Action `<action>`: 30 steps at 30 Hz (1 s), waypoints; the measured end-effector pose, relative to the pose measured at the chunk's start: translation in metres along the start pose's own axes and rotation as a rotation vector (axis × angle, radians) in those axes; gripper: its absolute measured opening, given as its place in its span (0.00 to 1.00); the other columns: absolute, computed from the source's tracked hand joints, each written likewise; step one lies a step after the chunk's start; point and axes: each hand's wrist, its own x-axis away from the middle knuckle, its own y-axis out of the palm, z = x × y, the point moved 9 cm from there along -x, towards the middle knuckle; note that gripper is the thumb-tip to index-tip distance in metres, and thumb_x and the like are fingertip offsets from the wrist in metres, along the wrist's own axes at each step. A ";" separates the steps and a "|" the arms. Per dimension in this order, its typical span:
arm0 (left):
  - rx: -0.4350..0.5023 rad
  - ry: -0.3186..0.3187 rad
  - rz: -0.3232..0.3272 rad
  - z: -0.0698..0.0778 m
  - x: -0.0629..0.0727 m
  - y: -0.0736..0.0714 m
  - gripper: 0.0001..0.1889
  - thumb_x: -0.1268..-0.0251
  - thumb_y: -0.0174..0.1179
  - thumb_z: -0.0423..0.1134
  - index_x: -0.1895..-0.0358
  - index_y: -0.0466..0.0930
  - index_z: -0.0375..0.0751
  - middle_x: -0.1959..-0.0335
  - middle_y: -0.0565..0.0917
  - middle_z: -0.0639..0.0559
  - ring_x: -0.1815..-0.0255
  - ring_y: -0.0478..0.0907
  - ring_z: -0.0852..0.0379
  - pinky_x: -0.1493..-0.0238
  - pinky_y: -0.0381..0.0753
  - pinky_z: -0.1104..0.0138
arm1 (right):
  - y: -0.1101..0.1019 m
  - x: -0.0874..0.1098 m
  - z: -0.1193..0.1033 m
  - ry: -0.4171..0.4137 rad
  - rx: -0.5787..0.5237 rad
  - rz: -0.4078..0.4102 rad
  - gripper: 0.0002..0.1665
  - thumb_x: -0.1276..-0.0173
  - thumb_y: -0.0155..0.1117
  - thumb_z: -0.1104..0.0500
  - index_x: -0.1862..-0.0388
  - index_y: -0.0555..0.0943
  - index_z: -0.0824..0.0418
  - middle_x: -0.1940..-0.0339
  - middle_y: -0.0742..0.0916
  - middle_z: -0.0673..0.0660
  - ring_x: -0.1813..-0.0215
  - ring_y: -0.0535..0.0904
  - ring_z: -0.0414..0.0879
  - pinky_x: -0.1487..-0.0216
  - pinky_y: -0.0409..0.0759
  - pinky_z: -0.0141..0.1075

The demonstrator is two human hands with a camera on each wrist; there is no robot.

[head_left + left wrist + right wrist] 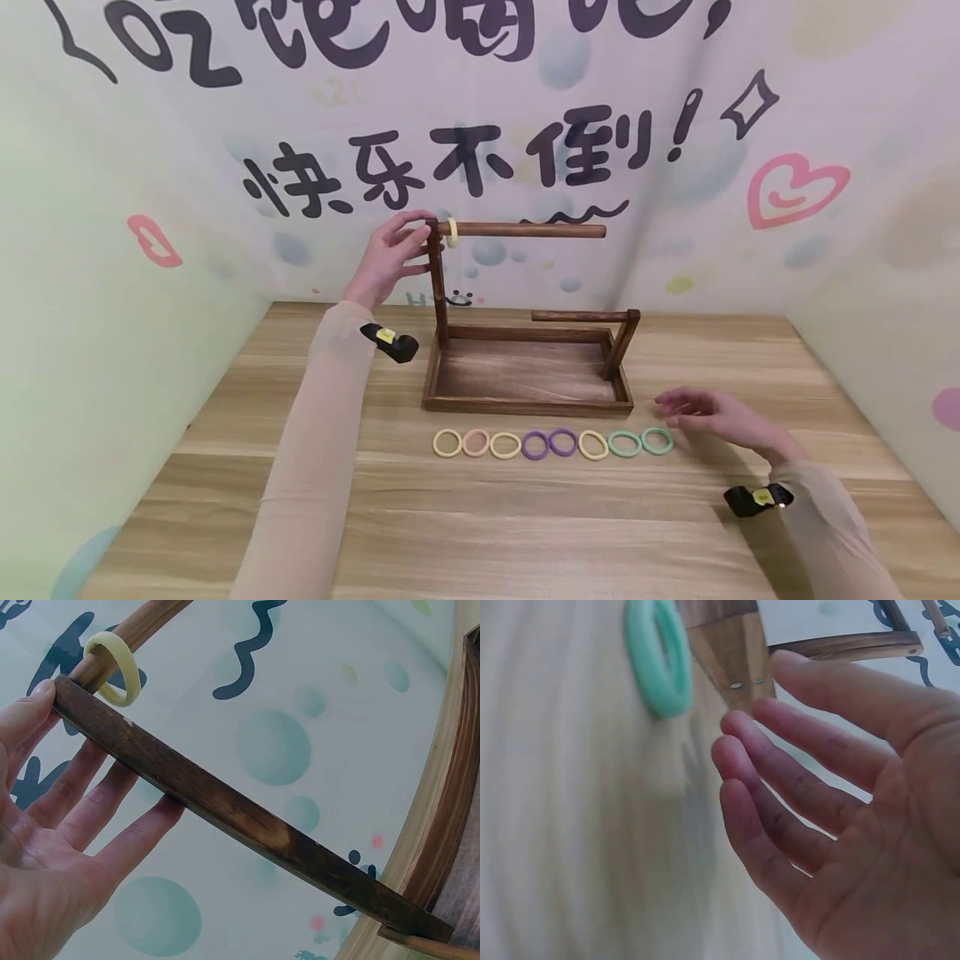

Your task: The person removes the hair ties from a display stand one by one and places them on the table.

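My left hand (390,254) holds the top of the tall left post (180,769) of a dark wooden stand. Its thumb lies at the post's upper end and its spread fingers reach behind the edge. Right beside the post, a pale yellow ring (120,669) hangs on the upper wooden bar (532,230). My right hand (712,415) hovers over the table at the right, fingers loosely bent and holding nothing. Nearest to it is a mint green ring (658,656), the last of a row on the table.
The stand's shallow tray (528,408) sits at the table's back, with a shorter post (621,346) and lower bar (577,317) on its right. In front lie several rings: yellow (447,456), pink (476,455), purple (535,457) and green. A printed backdrop (487,108) hangs behind.
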 end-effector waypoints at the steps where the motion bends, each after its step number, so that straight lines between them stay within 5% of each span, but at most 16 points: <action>1: -0.005 0.000 0.001 0.000 0.000 0.000 0.11 0.29 0.57 0.39 0.46 0.78 0.48 0.54 0.81 0.46 0.49 0.80 0.44 0.48 0.78 0.47 | -0.002 -0.002 -0.001 0.003 -0.003 0.014 0.22 0.30 0.60 0.65 0.40 0.73 0.73 0.50 0.83 0.66 0.51 0.80 0.46 0.54 0.79 0.32; 4: -0.009 -0.003 -0.005 -0.001 0.000 0.002 0.12 0.29 0.57 0.39 0.45 0.77 0.48 0.53 0.80 0.46 0.48 0.79 0.43 0.47 0.76 0.45 | -0.009 -0.010 -0.007 0.002 -0.017 0.059 0.22 0.30 0.59 0.66 0.40 0.72 0.74 0.48 0.81 0.70 0.49 0.80 0.51 0.52 0.80 0.33; 12: -0.023 -0.001 0.018 -0.003 -0.002 -0.001 0.12 0.29 0.57 0.40 0.45 0.78 0.48 0.52 0.80 0.43 0.50 0.80 0.45 0.50 0.79 0.48 | -0.030 -0.031 -0.030 -0.007 -0.012 0.137 0.21 0.28 0.59 0.62 0.40 0.74 0.70 0.47 0.80 0.71 0.50 0.80 0.42 0.52 0.80 0.32; 24: -0.026 0.005 0.011 -0.001 0.000 -0.001 0.12 0.29 0.57 0.40 0.46 0.78 0.49 0.52 0.81 0.43 0.51 0.81 0.46 0.51 0.80 0.50 | -0.059 -0.057 -0.067 -0.050 0.099 0.225 0.19 0.28 0.59 0.61 0.42 0.76 0.70 0.48 0.82 0.67 0.52 0.79 0.38 0.54 0.78 0.28; 30: -0.028 0.016 0.001 0.000 0.000 0.000 0.11 0.29 0.57 0.40 0.46 0.78 0.49 0.53 0.81 0.44 0.51 0.81 0.45 0.52 0.81 0.51 | -0.069 -0.067 -0.079 -0.019 0.178 0.232 0.18 0.28 0.60 0.57 0.46 0.79 0.67 0.51 0.84 0.63 0.52 0.80 0.45 0.55 0.78 0.29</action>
